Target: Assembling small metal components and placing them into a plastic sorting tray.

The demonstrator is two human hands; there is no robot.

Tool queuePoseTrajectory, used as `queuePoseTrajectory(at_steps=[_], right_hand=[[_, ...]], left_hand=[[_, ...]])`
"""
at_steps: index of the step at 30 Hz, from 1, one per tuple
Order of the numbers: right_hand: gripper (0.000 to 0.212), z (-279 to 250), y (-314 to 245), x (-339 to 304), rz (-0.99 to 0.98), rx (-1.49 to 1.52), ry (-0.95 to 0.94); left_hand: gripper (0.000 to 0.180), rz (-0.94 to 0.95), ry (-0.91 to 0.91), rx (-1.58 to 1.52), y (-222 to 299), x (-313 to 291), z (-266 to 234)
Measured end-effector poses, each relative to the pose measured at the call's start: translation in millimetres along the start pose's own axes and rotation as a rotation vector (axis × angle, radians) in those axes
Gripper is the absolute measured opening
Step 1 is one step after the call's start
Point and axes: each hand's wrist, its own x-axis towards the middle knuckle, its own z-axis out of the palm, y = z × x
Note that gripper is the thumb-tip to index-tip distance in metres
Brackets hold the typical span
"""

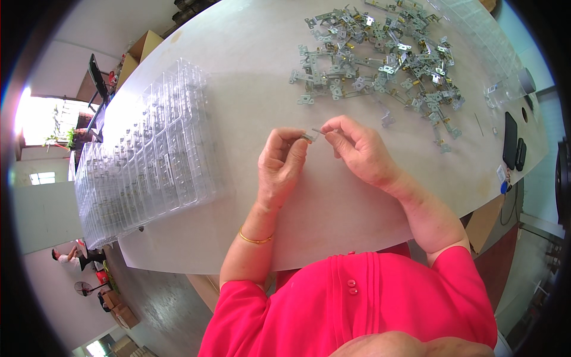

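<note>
Close together over the middle of the table, my two hands meet at a small metal bracket (308,137). My left hand (282,163) pinches the bracket between thumb and forefinger. My right hand (361,149) is closed on a thin metal rod (319,131), its tip at the bracket; whether the rod is a tool or part of the bracket I cannot tell. Beyond my right hand lies a loose pile of metal brackets (380,59) with brass-coloured parts. A single bracket (385,114) lies apart from the pile, nearer my right hand.
At the left stands a tall stack of clear plastic trays (172,149) holding metal parts in its compartments. Along the right edge lie a black phone-like object (510,140), a clear plastic cup (513,87) and a thin needle-like rod (479,124). A person (71,260) is in the background, far left.
</note>
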Motion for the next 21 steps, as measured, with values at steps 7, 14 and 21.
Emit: queuePoseTrajectory(at_steps=[7,14,21], right_hand=[[0.015,-10,-1,3,0.250,0.371,-0.150],[0.015,-22,1,8,0.336,0.444,-0.297],[0.011,-17,5,6,0.060,0.320,-0.095]], left_hand=[[0.014,0.030,-0.090,0.040,0,-1,5],[0.012,-0.089,-0.219,0.022,3,-3,-4],[0.012,-0.211,-0.320,0.006,16,-2,1]])
